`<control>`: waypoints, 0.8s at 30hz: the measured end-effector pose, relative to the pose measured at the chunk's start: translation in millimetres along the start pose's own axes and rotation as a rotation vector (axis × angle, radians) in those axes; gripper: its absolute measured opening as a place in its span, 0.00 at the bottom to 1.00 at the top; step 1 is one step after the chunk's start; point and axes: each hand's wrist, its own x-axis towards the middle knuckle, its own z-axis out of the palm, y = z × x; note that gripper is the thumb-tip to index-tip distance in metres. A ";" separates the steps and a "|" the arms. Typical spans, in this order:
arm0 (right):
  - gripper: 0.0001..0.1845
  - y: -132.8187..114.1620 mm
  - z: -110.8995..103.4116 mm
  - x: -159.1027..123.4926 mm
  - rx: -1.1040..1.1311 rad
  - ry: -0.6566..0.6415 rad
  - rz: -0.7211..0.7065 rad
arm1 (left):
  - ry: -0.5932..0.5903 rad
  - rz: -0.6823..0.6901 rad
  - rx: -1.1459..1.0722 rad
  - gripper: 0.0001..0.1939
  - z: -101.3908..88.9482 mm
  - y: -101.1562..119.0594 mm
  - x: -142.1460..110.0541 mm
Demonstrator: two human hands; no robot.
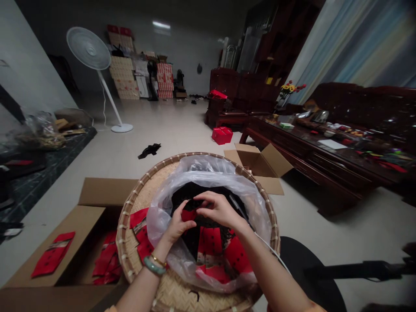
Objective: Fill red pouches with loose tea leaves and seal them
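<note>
Looks like a home living room to me, partly used for packing. I can see a carved dark wood sofa (pixel 360 104), a long matching low table (pixel 312 167) with household clutter on top, striped curtains (pixel 341 43), a pedestal fan (pixel 89 48) and a pale tiled floor (pixel 169 125). Stacked cardboard cartons (pixel 123 78) stand against the far wall.

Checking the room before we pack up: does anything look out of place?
A black cloth lies crumpled alone on the floor, apart from everything else. A dark scrap also sits loose on the woven tray, outside the plastic bag.
</note>
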 end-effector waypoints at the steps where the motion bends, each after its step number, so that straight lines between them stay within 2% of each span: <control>1: 0.13 2.5 1.6 1.2 0.021 0.048 0.029 | -0.001 0.002 0.018 0.45 0.7 0.2 0.3; 3: 0.07 5.3 3.4 3.2 0.075 0.121 0.077 | -0.026 0.009 0.053 0.44 2.8 1.1 0.6; 7: 0.06 -1.8 1.5 2.4 0.108 0.143 0.077 | -0.034 0.048 0.140 0.42 6.5 3.7 0.2; 12: 0.15 -18.3 -1.4 -2.2 -0.134 0.080 -0.086 | -0.005 0.069 0.246 0.42 7.2 4.8 -0.9; 16: 0.06 -15.4 1.5 2.1 -0.272 0.036 -0.138 | -0.042 0.047 0.257 0.43 7.9 5.4 -1.8; 21: 0.06 -1.3 -6.5 1.8 -0.102 0.254 -0.053 | -0.092 0.016 0.100 0.45 5.2 4.4 -2.2; 24: 0.09 0.0 -12.1 -8.0 -0.122 0.300 -0.030 | -0.148 -0.045 -0.071 0.45 2.2 1.7 -2.7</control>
